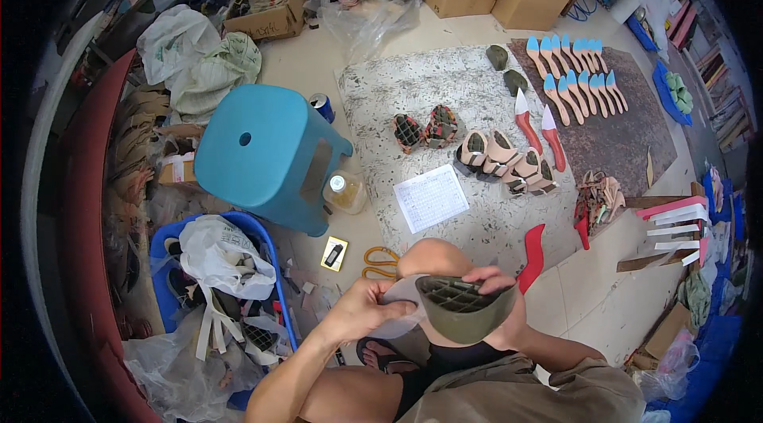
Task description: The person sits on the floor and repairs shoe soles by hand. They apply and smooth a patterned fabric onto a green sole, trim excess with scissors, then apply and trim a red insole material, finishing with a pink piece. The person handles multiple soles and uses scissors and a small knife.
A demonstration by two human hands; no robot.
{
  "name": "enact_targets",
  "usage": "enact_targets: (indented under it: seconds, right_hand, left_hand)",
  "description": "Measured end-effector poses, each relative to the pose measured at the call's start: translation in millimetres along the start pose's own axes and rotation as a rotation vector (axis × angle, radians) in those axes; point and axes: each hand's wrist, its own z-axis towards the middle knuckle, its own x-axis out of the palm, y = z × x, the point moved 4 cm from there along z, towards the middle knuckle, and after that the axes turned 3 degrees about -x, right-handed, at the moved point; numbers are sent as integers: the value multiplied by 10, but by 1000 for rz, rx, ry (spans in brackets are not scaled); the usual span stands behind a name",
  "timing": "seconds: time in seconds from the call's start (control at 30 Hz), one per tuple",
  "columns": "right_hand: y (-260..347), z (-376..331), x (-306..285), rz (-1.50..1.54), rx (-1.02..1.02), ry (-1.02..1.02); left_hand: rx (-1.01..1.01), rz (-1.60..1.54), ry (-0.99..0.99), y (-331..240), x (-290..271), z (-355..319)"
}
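upper (469, 321) and sheet (408, 292) in hand, beside the knee (433, 254)

the upper is being held between the two hands, just this side of the raised knee

left hand (367, 308) is pinching the pale sheet, thumb on top, no gap showing; how its hidden fingers are lying, cannot tell

right hand (509, 312) is closing around the upper's right end, fingertips curling over the rim onto the grid lining; thumb hidden

sheet is meeting the upper's left end; whether it is attached, cannot tell

risks, as judged: sheet is looking thin, so a loose left pinch could let it slide or crease; a hard right squeeze could buckle the rim; uneven pulling could skew the upper

lined opening is facing up, rounded olive outside is bulging toward the wearer; long axis is running left to right, nearly level

orange scissors (380, 261) are lying near, beyond the left hand
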Motion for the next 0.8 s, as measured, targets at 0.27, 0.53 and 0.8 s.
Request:
enact_targets:
  seconds: [0.27,0.53,0.8]
  right_hand:
    - [117,40,24,-142,-91,109]
    - [416,67,260,-574,-285,296]
    - [393,40,289,-593,-328,325]
  left_hand:
    - [20,-183,117,62,-87,-29]
    - [-2,-201,252,127,-70,-4]
    - [-10,-223,227,163,-100,-42]
